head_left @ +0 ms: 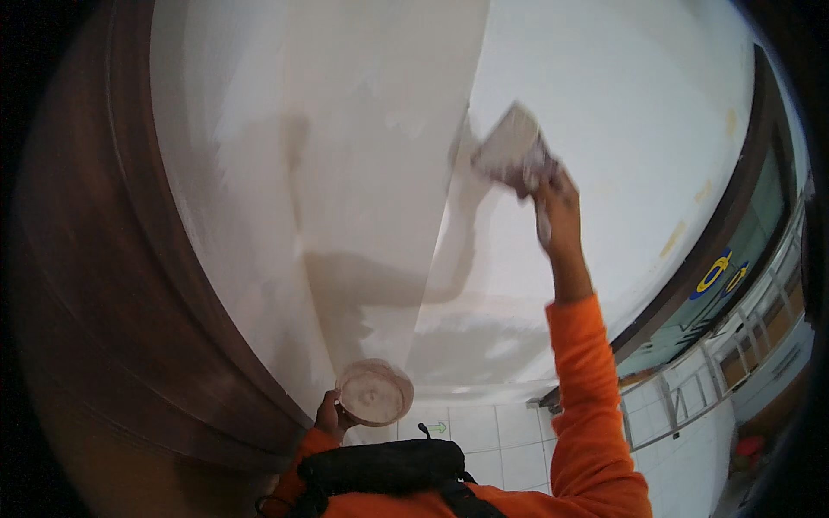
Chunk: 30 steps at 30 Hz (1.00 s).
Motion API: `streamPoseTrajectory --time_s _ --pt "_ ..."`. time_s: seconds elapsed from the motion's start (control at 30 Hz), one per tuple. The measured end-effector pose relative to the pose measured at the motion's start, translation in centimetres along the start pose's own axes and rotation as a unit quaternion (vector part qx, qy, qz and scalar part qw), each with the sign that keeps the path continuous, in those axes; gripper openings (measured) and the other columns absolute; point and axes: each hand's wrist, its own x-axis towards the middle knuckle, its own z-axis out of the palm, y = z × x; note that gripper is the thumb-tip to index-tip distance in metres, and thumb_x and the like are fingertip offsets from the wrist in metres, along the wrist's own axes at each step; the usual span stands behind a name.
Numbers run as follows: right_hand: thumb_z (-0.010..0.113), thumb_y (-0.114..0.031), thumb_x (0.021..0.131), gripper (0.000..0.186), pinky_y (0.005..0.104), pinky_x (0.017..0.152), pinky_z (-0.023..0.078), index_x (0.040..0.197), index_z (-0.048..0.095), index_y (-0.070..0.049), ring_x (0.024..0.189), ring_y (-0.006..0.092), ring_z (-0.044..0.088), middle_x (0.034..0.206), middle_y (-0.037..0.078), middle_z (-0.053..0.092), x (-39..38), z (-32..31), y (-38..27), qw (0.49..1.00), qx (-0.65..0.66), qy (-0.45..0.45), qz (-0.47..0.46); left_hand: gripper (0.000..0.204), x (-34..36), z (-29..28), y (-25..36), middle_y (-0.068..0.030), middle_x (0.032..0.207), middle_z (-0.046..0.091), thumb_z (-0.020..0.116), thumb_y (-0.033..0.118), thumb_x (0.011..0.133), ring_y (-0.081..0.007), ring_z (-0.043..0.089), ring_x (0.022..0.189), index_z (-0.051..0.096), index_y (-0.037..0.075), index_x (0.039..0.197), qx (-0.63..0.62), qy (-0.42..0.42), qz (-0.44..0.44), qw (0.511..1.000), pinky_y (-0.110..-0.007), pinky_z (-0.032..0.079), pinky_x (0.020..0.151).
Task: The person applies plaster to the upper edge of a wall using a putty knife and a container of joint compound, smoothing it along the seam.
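Observation:
My right hand [553, 203] is raised in front of the pale wall [380, 164], its fingers closed round a wide flat paintbrush [511, 147]. The brush is tilted, its broad pale-coated end pointing up and left, and its handle shows below my fingers. It is slightly blurred, and I cannot tell whether it touches the wall. Low and to the left, my left hand [330, 416] grips the side of a round tub [375, 394]. Its inside is coated pale, with a small round mark in the middle; how much it holds I cannot tell.
Dark brown wood panelling [112, 259] curves along the left. White floor tiles [479, 432] lie below, one with a green arrow. A metal ladder [691, 397] and a dark-framed glass panel [717, 276] are at the right. A black pouch [384, 466] hangs at my chest.

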Motion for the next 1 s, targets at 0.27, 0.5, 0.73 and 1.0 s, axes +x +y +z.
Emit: streamPoseTrajectory --time_s 0.27,0.5,0.73,1.0 --pt "0.055 -0.01 0.089 0.03 0.0302 0.078 0.049 0.116 0.063 -0.001 0.08 0.0225 0.065 0.095 0.02 0.069 12.5 2.2 -2.0 0.974 -0.096 0.023 -0.206 0.06 -4.0 1.6 -3.7 -0.0197 0.122 0.049 0.053 0.039 0.087 -0.034 0.056 0.11 0.041 0.001 0.132 -0.051 0.062 -0.005 0.997 -0.051 0.051 0.091" --pt "0.058 -0.015 0.09 0.022 0.0353 0.068 0.05 0.102 0.064 0.002 0.068 0.0279 0.063 0.081 0.019 0.066 -1.2 -2.3 3.3 0.983 -0.149 -0.085 -0.061 0.058 -8.9 6.0 -6.2 -0.0181 0.121 0.05 0.054 0.038 0.087 -0.03 0.053 0.111 0.043 0.0 0.13 -0.026 0.111 0.03 0.993 -0.046 0.049 0.091" --pt "0.053 -0.045 0.096 0.039 0.0344 0.078 0.049 0.112 0.058 -0.009 0.087 0.0145 0.057 0.103 0.001 0.06 -28.0 -13.7 12.9 0.876 0.35 0.12 0.308 0.054 -4.9 7.3 -4.6 -0.0155 0.118 0.054 0.057 0.036 0.088 -0.0247 0.054 0.108 0.047 0.001 0.128 0.261 -0.019 0.11 0.959 -0.04 0.046 0.089" --pt "0.071 -0.054 0.078 0.069 0.0486 0.099 0.045 0.123 0.053 -0.005 0.109 0.0275 0.058 0.12 0.01 0.057 -56.1 -27.5 -0.2 0.803 0.316 0.405 0.302 0.062 -1.4 23.8 -13.1 -0.01 0.132 0.051 0.05 0.048 0.086 -0.0295 0.053 0.116 0.044 0.01 0.136 0.12 -0.297 -0.183 0.929 -0.043 0.046 0.09"
